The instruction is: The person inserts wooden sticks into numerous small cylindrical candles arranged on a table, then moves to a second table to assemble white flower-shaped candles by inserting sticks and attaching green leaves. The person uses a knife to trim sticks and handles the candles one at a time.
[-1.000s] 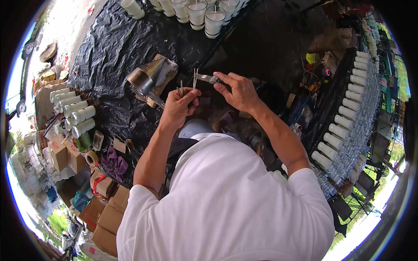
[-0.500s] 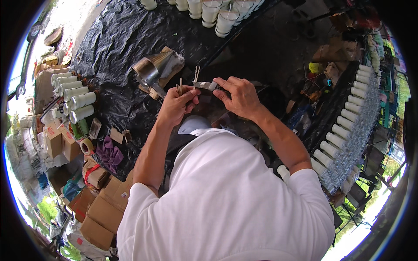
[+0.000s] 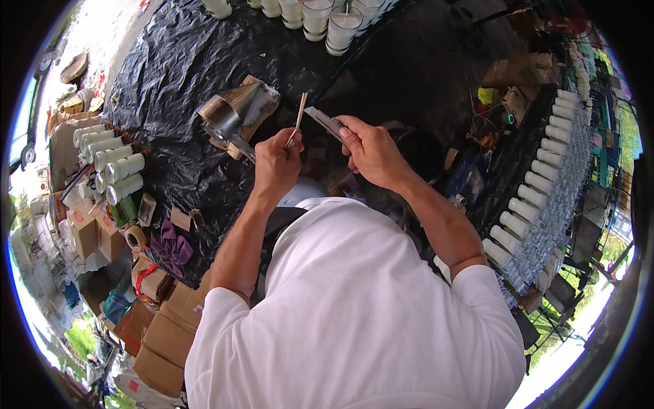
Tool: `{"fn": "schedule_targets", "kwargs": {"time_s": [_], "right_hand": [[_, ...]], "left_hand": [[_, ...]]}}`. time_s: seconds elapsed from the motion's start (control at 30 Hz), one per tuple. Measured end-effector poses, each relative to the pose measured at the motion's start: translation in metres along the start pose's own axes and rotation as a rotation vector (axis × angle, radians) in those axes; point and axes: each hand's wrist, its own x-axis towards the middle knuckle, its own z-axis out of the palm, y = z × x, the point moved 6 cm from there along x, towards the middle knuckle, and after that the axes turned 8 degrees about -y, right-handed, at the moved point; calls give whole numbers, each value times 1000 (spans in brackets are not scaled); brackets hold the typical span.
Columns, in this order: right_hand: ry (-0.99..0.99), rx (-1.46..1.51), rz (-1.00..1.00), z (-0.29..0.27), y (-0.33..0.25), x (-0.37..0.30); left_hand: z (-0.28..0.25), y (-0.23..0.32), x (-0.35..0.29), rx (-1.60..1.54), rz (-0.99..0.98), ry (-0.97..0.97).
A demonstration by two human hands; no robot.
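Sticks (image 3: 300, 112) in left hand (image 3: 276, 162); knife (image 3: 323, 123) beside

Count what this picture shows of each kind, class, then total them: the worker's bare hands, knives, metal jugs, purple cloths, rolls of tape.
Hands: 2 (left hand, right hand)
Knife: 1
Metal jug: 1
Purple cloth: 1
Roll of tape: 1
Total: 6

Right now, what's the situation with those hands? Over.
Left hand: holding thin sticks. Right hand: gripping knife, tip near sticks. Conical metal vessel left of both hands.
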Motion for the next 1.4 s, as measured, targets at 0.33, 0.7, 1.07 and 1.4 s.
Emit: {"fn": "schedule_targets", "kwargs": {"time_s": [0.33,0.7,1.07,1.4], "right_hand": [[53,-99,-65,2,11,8],[72,-183,-138,-1,-1,6],[122,-214,-109,-27,-17,1],[417,-704,-85,-51,-17,-3]], "left_hand": [[3,16,13,162,200,10],[9,18,28,172,207,6],[19,37,37,231,276,30],[23,27,40,263,200,-21]]}}
